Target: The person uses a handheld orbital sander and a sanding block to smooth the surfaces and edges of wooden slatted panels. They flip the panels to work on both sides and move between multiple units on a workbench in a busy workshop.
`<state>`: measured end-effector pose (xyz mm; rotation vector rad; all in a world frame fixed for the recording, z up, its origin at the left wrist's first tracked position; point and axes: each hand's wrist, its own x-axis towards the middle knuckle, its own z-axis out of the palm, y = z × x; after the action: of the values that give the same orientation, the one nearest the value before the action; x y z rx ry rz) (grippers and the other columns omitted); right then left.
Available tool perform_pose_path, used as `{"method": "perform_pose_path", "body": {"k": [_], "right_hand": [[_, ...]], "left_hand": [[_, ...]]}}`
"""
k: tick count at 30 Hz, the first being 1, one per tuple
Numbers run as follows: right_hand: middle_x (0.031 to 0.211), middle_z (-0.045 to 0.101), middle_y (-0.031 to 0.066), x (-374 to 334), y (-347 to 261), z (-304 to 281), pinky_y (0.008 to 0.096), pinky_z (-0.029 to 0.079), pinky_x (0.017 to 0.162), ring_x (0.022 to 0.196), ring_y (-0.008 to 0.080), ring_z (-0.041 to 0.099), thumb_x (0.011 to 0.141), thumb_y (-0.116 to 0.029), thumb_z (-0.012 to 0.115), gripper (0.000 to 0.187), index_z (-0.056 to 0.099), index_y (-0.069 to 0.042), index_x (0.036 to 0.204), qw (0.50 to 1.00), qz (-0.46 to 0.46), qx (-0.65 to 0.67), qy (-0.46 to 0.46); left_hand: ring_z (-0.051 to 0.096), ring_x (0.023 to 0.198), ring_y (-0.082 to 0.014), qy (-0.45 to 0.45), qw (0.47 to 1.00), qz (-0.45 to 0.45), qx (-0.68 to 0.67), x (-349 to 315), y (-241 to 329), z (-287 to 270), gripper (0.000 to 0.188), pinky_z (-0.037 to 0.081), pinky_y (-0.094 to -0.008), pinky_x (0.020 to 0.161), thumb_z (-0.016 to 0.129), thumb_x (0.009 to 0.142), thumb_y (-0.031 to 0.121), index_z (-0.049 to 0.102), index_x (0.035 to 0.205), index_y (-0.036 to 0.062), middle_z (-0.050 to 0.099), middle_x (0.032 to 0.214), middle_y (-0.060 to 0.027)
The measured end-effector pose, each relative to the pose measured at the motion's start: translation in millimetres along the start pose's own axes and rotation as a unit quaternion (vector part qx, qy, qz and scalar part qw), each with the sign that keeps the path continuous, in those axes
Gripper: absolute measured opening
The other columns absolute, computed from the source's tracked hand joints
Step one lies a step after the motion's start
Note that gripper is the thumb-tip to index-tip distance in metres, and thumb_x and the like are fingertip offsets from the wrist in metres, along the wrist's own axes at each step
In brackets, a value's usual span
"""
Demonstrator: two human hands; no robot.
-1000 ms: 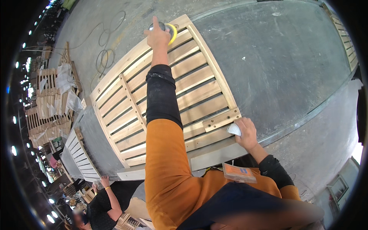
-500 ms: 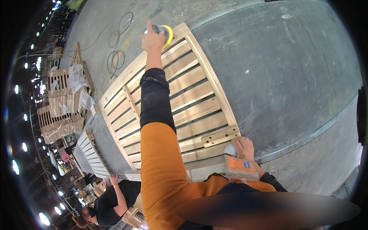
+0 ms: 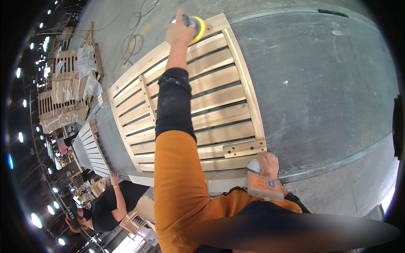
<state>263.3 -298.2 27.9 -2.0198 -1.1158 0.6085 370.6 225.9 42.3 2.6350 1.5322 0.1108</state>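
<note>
My left hand (image 3: 179,34) reaches far out over a slatted wooden panel (image 3: 219,98), its fingers around the dark body of a power sander with a yellow pad (image 3: 198,30). One finger sticks out straight. The sander is on the panel's far rail, close to the far corner and a round hole there. At the near right corner, my right hand (image 3: 268,163) has its fingers bent over a pale, rounded, flat piece (image 3: 254,165) by the panel's edge. Beside that hand, a short wooden block with dark holes (image 3: 244,148) lies across the panel's corner.
The panel lies on a large grey worktable (image 3: 312,92). A hose (image 3: 135,42) loops on the floor beyond. Stacked slatted wooden pieces (image 3: 67,88) with plastic wrap stand at the left. A co-worker in black (image 3: 109,206) is at another slatted panel (image 3: 95,149).
The whole view has shifted, so the panel sits higher and further right in the picture. The sander stays near the same far corner, and my right hand keeps its place at the near corner.
</note>
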Motion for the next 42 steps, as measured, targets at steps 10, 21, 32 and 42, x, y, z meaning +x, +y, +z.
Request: {"method": "perform_pose_path", "body": {"k": [10, 21, 32, 42], "right_hand": [[0.099, 0.060, 0.0165, 10.1, -19.7, -0.1, 0.0429, 0.046, 0.074, 0.093, 0.0359, 0.058, 0.074, -0.030, 0.071, 0.039, 0.060, -0.003, 0.100, 0.999, -0.003, -0.007, 0.032], [0.095, 0.060, 0.0170, 1.0, -14.2, 11.2, 0.0424, 0.046, 0.078, 0.087, 0.0376, 0.056, 0.068, -0.013, 0.070, 0.033, 0.059, -0.002, 0.096, 0.998, 0.007, -0.057, 0.037], [0.094, 0.058, 0.0187, 4.0, -20.0, 8.3, 0.0445, 0.046, 0.078, 0.085, 0.0401, 0.055, 0.065, 0.005, 0.052, 0.034, 0.057, -0.001, 0.097, 0.997, -0.005, -0.056, 0.049], [0.097, 0.058, 0.0191, -3.8, -11.9, 7.1, 0.0428, 0.047, 0.081, 0.091, 0.0396, 0.056, 0.069, 0.002, 0.057, 0.034, 0.058, -0.002, 0.103, 0.994, -0.030, -0.065, 0.077]], "left_hand": [[0.058, 0.114, -0.0475, 0.044, 0.987, -0.155, -0.004, -6.9, -127.6, -23.9, 0.094, 0.050, -0.0498, 0.091, 0.072, 0.080, 0.044, 0.015, 0.153, 0.0361, 0.031, 0.143, -0.0369], [0.042, 0.134, -0.0432, 0.004, 0.995, -0.095, 0.034, 41.8, -217.4, -11.2, 0.093, 0.043, -0.0526, 0.099, 0.068, 0.082, 0.051, 0.013, 0.155, 0.0325, 0.031, 0.145, -0.0374], [0.059, 0.108, -0.0451, -0.019, 0.994, -0.091, -0.050, -165.0, -169.5, -37.4, 0.091, 0.050, -0.0503, 0.088, 0.072, 0.081, 0.041, 0.016, 0.153, 0.0401, 0.043, 0.129, -0.0309], [0.060, 0.105, -0.0440, -0.009, 0.995, -0.014, -0.095, -204.0, -22.6, -13.0, 0.084, 0.053, -0.0501, 0.083, 0.072, 0.082, 0.036, 0.025, 0.150, 0.0402, 0.042, 0.130, -0.0266]]}}
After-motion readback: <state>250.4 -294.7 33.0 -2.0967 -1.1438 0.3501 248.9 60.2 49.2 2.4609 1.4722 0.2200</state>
